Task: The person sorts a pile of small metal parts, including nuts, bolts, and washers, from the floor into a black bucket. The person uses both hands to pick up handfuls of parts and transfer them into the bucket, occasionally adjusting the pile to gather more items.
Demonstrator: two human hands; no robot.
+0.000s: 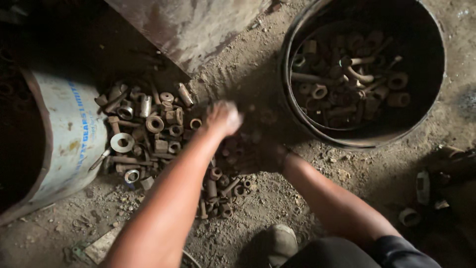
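Left hand [224,118] blurred over the rusty nuts and bushings [148,129] heaped on the dirt floor [297,198], right hand [267,156] in shadow, either grip unreadable; round bucket [292,109] partly filled, much of heap remaining.

Floor [258,74]: bare packed dirt, grey-brown, scattered with small stones and grit, no covering visible. Light falls from the upper side onto a rusted, stained metal sheet [193,25] leaning at top centre; left edge and lower right corner lie in deep shadow. A scrap of flat debris [101,246] lies on the dirt at bottom left.
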